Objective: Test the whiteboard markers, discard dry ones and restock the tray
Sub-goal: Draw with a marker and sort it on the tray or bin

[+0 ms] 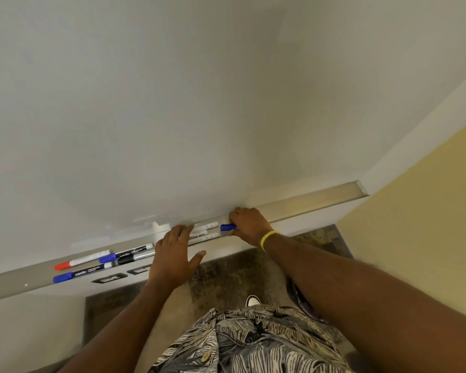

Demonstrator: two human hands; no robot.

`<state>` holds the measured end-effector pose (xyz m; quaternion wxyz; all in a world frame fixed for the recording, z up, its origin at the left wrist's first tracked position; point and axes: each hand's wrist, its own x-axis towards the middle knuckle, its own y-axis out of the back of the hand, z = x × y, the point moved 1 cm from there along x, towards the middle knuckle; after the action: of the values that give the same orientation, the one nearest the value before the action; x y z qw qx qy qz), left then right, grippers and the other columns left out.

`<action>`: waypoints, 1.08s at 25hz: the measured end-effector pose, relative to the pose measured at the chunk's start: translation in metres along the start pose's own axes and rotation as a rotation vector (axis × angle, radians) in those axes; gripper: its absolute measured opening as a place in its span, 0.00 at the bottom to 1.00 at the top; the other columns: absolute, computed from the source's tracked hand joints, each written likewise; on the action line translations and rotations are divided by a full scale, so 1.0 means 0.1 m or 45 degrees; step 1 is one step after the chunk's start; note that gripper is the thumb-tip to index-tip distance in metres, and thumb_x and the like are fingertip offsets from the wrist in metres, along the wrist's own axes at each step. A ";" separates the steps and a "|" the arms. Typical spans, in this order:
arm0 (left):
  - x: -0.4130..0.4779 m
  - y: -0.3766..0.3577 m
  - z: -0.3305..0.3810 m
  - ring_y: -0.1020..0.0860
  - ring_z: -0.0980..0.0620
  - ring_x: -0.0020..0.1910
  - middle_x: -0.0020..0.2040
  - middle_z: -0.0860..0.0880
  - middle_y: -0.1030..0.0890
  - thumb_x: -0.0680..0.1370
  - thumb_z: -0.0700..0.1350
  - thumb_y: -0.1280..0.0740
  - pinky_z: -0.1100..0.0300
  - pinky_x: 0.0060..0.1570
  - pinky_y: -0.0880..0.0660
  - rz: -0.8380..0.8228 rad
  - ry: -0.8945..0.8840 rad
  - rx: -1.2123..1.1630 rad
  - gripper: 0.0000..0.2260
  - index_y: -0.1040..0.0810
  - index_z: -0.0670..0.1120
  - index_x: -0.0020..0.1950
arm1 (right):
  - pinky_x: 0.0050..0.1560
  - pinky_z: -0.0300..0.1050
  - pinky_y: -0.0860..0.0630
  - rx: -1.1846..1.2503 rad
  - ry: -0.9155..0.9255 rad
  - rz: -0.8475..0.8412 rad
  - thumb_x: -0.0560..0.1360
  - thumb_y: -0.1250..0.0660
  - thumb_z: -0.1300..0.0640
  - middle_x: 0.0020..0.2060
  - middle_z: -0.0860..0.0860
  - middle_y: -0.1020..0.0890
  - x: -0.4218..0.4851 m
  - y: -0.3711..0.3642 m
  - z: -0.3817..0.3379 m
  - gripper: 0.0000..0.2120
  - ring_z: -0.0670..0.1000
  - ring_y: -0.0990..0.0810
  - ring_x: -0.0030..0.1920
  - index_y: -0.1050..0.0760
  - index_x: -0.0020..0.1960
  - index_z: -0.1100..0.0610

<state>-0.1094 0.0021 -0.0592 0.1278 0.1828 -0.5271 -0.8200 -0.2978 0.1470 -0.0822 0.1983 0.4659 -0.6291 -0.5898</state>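
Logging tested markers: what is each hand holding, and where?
The right hand grips a blue-capped marker by its barrel, cap sticking out. The left hand rests flat-fingered on markers in the tray, gripping nothing visibly.

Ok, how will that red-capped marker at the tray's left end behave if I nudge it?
The red-capped marker looks like a slim, round plastic barrel, so it is probably stiff and light. Being round, it may roll crosswise when pushed, though the tray seems to have a front lip that should stop it. Its smooth barrel could be slightly slippery.
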 end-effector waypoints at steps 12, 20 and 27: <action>0.30 -0.01 0.51 0.17 0.51 0.38 0.38 0.48 0.16 0.81 0.49 0.35 0.63 0.41 0.20 -0.139 0.287 -1.040 0.10 0.16 0.47 0.49 | 0.40 0.42 0.29 0.759 -0.121 0.200 0.79 0.34 0.48 0.45 0.54 0.19 -0.61 0.13 -0.36 0.12 0.53 0.24 0.41 0.28 0.55 0.56; 0.30 -0.11 0.68 0.18 0.54 0.34 0.35 0.47 0.16 0.81 0.47 0.33 0.67 0.37 0.21 -0.225 0.151 -0.919 0.11 0.15 0.43 0.46 | 0.41 0.48 0.28 0.597 -0.243 0.229 0.82 0.43 0.44 0.45 0.54 0.17 -0.82 -0.06 -0.36 0.17 0.54 0.22 0.41 0.24 0.56 0.55; 0.30 -0.14 0.73 0.18 0.51 0.35 0.36 0.44 0.16 0.81 0.45 0.33 0.64 0.39 0.19 -0.270 0.137 -0.920 0.10 0.15 0.40 0.47 | 0.34 0.46 0.33 0.531 -0.224 0.261 0.81 0.44 0.40 0.38 0.52 0.18 -0.86 -0.13 -0.26 0.16 0.53 0.25 0.34 0.25 0.57 0.50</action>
<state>-0.1681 0.0559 -0.0494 0.1259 0.2221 -0.1748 -0.9509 -0.2301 0.2047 -0.0629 0.1011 0.3775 -0.7960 -0.4623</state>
